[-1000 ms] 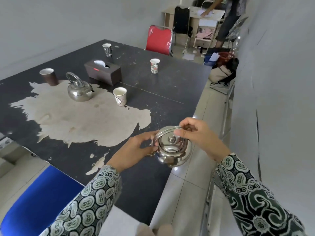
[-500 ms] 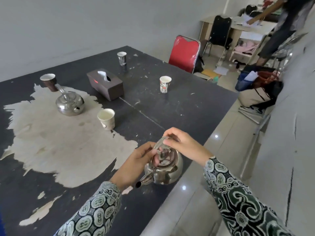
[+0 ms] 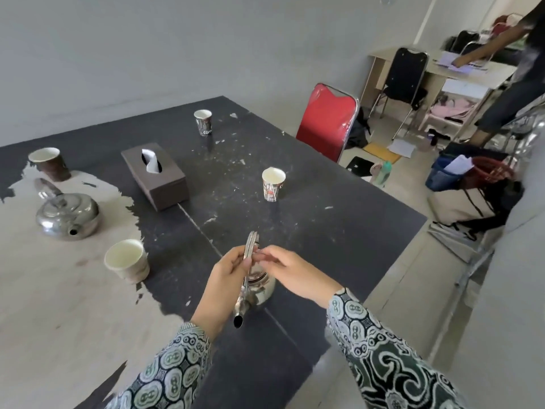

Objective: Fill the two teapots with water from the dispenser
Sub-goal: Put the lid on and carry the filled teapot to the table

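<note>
A small steel teapot (image 3: 263,291) is at the near right part of the black table (image 3: 324,219), its spout pointing toward me. I cannot tell whether it rests on the tabletop. My left hand (image 3: 224,286) holds its raised handle from the left. My right hand (image 3: 296,276) pinches the handle from the right, and together the hands hide the lid. A second steel teapot (image 3: 67,217) stands on the worn pale patch at the left, handle tilted back, with no hand near it.
A brown tissue box (image 3: 156,176) and several paper cups stand on the table, the nearest cup (image 3: 126,260) left of my hands and another cup (image 3: 273,184) beyond them. A red chair (image 3: 327,119) stands at the far end. Bags and another person are at the right.
The teapot has come from over the floor beside the table to over the tabletop. Its spout has turned toward me, and my view has swung left and downward.
</note>
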